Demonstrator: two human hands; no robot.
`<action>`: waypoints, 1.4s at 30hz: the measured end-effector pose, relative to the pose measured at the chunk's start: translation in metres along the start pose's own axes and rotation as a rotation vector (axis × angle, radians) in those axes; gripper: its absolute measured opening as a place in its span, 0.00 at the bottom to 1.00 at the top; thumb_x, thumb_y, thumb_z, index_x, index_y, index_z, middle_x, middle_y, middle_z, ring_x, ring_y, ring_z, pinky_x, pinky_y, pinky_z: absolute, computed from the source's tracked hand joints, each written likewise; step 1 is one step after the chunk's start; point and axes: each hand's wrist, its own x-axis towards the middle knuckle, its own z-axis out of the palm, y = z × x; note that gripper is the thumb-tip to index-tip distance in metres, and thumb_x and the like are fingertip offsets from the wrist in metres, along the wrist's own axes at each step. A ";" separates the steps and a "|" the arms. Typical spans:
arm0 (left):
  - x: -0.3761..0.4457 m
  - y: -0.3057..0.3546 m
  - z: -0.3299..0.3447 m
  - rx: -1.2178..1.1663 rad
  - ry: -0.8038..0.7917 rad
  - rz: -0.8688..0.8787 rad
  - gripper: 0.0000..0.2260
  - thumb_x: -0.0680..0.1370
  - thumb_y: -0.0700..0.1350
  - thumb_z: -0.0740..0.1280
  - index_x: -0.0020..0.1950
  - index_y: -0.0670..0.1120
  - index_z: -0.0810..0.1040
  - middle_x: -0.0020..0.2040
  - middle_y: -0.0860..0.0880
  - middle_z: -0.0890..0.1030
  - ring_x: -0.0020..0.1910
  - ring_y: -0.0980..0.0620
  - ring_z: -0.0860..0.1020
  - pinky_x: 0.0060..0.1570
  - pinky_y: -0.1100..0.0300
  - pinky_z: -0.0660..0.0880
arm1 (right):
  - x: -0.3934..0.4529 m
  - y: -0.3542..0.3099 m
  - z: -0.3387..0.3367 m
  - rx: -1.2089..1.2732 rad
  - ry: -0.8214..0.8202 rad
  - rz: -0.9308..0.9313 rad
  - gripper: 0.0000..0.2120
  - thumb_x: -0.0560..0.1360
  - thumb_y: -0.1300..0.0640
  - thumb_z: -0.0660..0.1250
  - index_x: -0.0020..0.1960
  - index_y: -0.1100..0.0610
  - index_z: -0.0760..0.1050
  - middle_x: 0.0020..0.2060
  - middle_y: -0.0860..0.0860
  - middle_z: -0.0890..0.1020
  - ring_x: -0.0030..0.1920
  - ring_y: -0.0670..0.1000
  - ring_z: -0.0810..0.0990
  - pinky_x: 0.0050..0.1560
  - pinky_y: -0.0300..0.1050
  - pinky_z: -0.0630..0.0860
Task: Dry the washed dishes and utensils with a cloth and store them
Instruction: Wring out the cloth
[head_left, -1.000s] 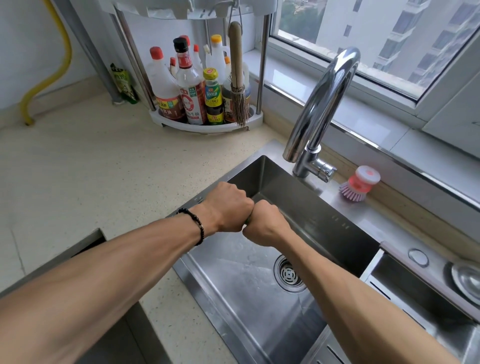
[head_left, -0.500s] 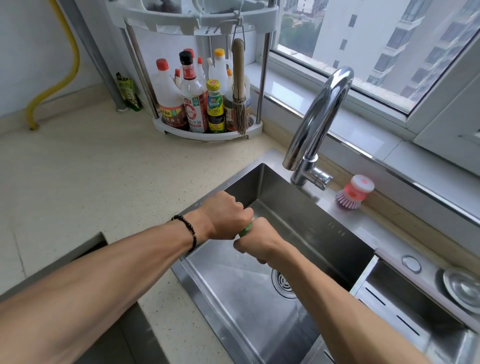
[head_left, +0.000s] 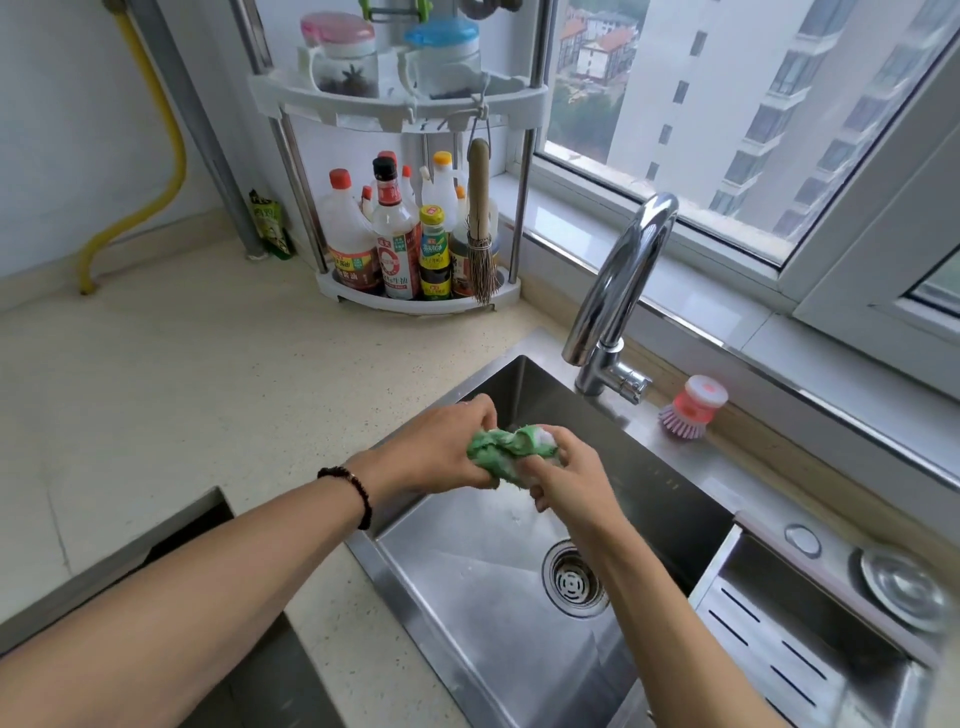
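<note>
A bunched green and white cloth (head_left: 506, 449) hangs between both hands over the steel sink (head_left: 498, 613). My left hand (head_left: 441, 449) grips its left end, fingers curled round it. My right hand (head_left: 571, 475) grips the right end from below and behind. The cloth is twisted into a tight wad. No dishes or utensils are visible in the sink basin.
A curved chrome tap (head_left: 621, 291) stands behind the sink, a pink dish brush (head_left: 691, 408) beside it. A corner rack (head_left: 415, 299) holds sauce bottles and a hanging bamboo brush. A perforated drain tray (head_left: 810, 639) sits at right. Beige counter (head_left: 182, 395) lies left.
The fists that were pressed together over the sink have drawn slightly apart and turned, so the green cloth now shows between them. The camera view has tilted upward.
</note>
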 end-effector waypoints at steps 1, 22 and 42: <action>-0.004 0.000 -0.003 -0.112 -0.055 -0.059 0.15 0.73 0.50 0.76 0.50 0.49 0.72 0.43 0.52 0.80 0.37 0.52 0.78 0.36 0.55 0.76 | -0.002 0.001 -0.003 -0.015 0.072 -0.043 0.11 0.74 0.64 0.69 0.51 0.50 0.79 0.39 0.50 0.83 0.33 0.46 0.77 0.34 0.43 0.75; -0.089 0.004 -0.079 -0.729 0.176 -0.216 0.09 0.82 0.42 0.66 0.41 0.45 0.77 0.35 0.50 0.79 0.35 0.54 0.77 0.36 0.63 0.74 | -0.032 -0.064 0.026 0.328 -0.239 -0.311 0.26 0.68 0.39 0.77 0.57 0.57 0.85 0.62 0.57 0.80 0.65 0.59 0.78 0.65 0.59 0.76; -0.264 -0.174 -0.174 -0.487 0.538 -0.113 0.19 0.70 0.35 0.76 0.55 0.55 0.82 0.48 0.55 0.84 0.49 0.56 0.82 0.53 0.62 0.79 | -0.068 -0.166 0.305 -0.513 -0.297 -0.591 0.20 0.73 0.44 0.73 0.38 0.62 0.82 0.42 0.64 0.82 0.41 0.62 0.81 0.43 0.62 0.79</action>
